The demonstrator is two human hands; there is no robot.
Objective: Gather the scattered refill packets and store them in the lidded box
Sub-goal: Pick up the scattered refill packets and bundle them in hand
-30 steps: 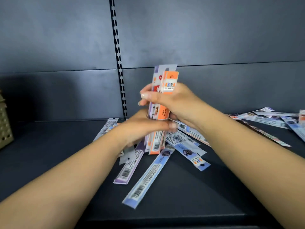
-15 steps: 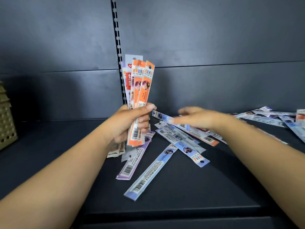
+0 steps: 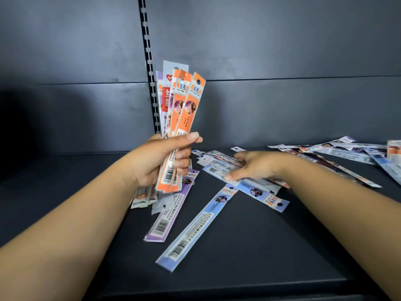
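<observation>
The left hand (image 3: 161,161) is up off the shelf (image 3: 249,246), fingers and thumb wrapped tight round a bunch of packets (image 3: 180,109) that stands upright and fans out at the top. Two orange ones face the camera; behind them a white one with a red heart and a purple edge peek out, but how many are in the fan is hard to count, since they overlap and the fist hides their middles.

Over to the right hand (image 3: 258,167): it lies low on a pile of loose packets (image 3: 219,168) on the shelf, thumb pressing on a white barcoded one. Its fingers reach past the pile and are hidden by the back of the hand, so it seems to be pinching a packet, though the grip itself is out of sight and slightly blurred.

A long blue packet (image 3: 195,229) lies alone, slanting toward the camera. A purple packet (image 3: 167,216) lies left of it, its upper end tucked under the held bunch. More ends poke out beneath the left wrist, mostly covered.

Far right, another scatter of packets (image 3: 338,152) runs off the frame edge, smeared and unreadable. Behind everything, a slotted upright (image 3: 149,83) on the dark back panel (image 3: 282,51).
</observation>
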